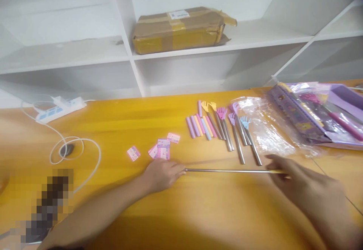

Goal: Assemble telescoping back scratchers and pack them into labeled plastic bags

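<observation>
A person's two bare hands hold a thin metal rod (227, 170) level above a wooden table (113, 125), on the near side of a cluster of back scratchers (231, 119). The left hand (163, 175) has its fingers closed in a pinch on one end. The right hand (306, 182) curls around the other, where a bit of yellow shows; it is blurred, so exactly how its fingertips meet the rod is unclear. Gripping both ends probably keeps the rod straight and steady.

The scratchers lie with their claw heads pointing away, which seems to leave the bare metal ends within easy reach. Just left of them, short coloured tubes (195, 126) lie mostly side by side, perhaps so each is easy to pick up. Farther left are small pink cards (163, 150), loosely overlapped except for one apart. Right of the scratchers, clear plastic bags (272, 133) lie crumpled, apparently pushed aside, and beyond these sits an open purple box (295, 114).
</observation>
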### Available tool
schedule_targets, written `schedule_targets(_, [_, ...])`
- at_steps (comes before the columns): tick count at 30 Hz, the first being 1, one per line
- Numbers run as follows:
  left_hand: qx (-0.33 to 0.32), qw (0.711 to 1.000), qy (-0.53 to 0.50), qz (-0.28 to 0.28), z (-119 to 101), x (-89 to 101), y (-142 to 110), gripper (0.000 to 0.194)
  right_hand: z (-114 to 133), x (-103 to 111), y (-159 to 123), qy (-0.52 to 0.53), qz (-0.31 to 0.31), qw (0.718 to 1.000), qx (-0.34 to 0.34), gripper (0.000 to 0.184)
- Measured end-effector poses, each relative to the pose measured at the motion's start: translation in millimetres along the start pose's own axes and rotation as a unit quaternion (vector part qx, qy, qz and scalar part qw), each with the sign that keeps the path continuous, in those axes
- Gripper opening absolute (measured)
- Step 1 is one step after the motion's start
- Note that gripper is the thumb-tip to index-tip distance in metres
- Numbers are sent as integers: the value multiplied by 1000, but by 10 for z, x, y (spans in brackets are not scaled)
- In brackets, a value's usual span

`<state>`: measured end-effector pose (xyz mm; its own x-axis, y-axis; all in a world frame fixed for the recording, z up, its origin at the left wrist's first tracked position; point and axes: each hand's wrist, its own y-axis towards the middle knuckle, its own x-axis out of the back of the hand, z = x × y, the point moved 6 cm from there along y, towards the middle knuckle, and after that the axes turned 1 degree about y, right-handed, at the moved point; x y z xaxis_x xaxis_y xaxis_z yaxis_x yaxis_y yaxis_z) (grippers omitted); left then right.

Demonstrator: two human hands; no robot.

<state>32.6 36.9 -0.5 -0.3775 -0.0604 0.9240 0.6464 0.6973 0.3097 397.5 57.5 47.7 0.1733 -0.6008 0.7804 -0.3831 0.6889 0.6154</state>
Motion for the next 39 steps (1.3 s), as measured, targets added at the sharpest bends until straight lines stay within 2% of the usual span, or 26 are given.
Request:
schedule_targets(1, [-1,1000,-2,-1,-10,7,2,34,334,-60,51,33,-4,998,62,10])
schedule_targets(2, [-5,1000,-2,-1,-26,14,4,34,652,-124,98,73,9,994,84,16])
schedule_targets(3, [-12,1000,0,0,-47,21,5,33,940,-167,143,107,12,991,74,22])
schedule_targets(5, [-32,999,13,2,-97,33,1,33,1538,-287,185,152,66,979,116,27])
schedule_targets(7, [-49,998,29,6,-139,36,-12,34,1929,-388,183,161,112,970,142,25])
schedule_targets(9, [-53,998,39,13,-154,26,-25,34,2082,-442,164,170,121,965,158,23])
schedule_targets(15, [-29,997,57,52,-134,-54,-37,30,1929,-493,173,233,100,960,119,18])
schedule_targets(20, [-7,995,63,74,-130,-100,-44,28,1922,-524,185,263,101,953,108,16])
schedule_targets(28, [37,978,65,195,-170,-158,-26,30,1908,-510,218,256,83,959,89,31])
schedule_targets(33, [60,966,42,249,-186,-100,-1,30,1925,-523,228,261,108,956,81,27])
schedule_targets(39, [66,961,38,267,-148,-43,27,30,1836,-543,241,251,148,951,99,24])
